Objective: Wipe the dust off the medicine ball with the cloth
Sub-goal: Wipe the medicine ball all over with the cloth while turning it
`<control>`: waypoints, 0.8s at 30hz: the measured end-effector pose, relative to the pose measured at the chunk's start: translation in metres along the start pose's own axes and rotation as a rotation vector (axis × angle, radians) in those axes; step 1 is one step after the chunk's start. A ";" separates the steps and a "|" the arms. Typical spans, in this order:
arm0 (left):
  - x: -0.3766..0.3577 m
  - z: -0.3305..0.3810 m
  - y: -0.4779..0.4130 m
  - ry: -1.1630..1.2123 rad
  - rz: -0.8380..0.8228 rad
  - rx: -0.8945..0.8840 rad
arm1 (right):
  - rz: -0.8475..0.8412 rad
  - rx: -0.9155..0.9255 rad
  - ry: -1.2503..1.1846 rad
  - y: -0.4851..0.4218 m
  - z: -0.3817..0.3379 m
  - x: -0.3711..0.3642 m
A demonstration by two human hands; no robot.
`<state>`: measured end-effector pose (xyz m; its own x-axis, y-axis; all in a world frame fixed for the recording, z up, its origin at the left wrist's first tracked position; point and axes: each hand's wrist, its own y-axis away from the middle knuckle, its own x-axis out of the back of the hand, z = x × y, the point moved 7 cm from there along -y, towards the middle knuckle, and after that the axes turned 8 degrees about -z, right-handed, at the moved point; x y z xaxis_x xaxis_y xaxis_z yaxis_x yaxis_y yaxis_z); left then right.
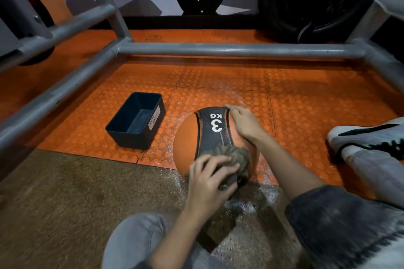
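An orange medicine ball (185, 137) with a black band marked "3 KG" sits on the studded orange floor. A crumpled brownish cloth (235, 155) lies against the ball's near side. My left hand (209, 178) grips the cloth and presses it onto the ball. On the ball's far right side rests my right hand (242, 123), its fingers spread over the top edge of the black band. White dust lies on the floor around the ball.
A dark blue plastic bin (122, 131) stands on the floor left of the ball. A grey metal rack frame (218, 49) crosses behind and to the left. A shoe (369, 137) sits at the right, my knee at the bottom. A black tyre (310, 0) leans at the back.
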<state>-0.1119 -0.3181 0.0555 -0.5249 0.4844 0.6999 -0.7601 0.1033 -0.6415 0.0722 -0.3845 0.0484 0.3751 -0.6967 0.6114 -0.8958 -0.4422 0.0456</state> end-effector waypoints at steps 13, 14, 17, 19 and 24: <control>0.014 -0.095 -0.092 0.442 -0.059 0.866 | 0.099 0.132 -0.034 0.024 -0.004 -0.009; 0.013 -0.091 -0.091 0.530 -0.098 0.860 | 0.103 0.119 -0.027 0.027 -0.003 -0.009; 0.007 -0.066 -0.080 0.794 -0.268 0.801 | 0.165 0.077 -0.192 0.037 0.002 -0.002; 0.012 -0.056 -0.076 0.691 -0.261 0.697 | 0.314 0.029 -0.587 0.055 0.005 0.013; 0.006 -0.074 -0.066 0.464 -0.124 0.753 | 0.182 0.114 -0.285 0.086 -0.043 0.006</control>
<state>-0.0358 -0.2575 0.0787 -0.3386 0.8272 0.4484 -0.9369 -0.3406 -0.0791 -0.0128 -0.4028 0.0902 0.2777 -0.8925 0.3554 -0.9277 -0.3453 -0.1422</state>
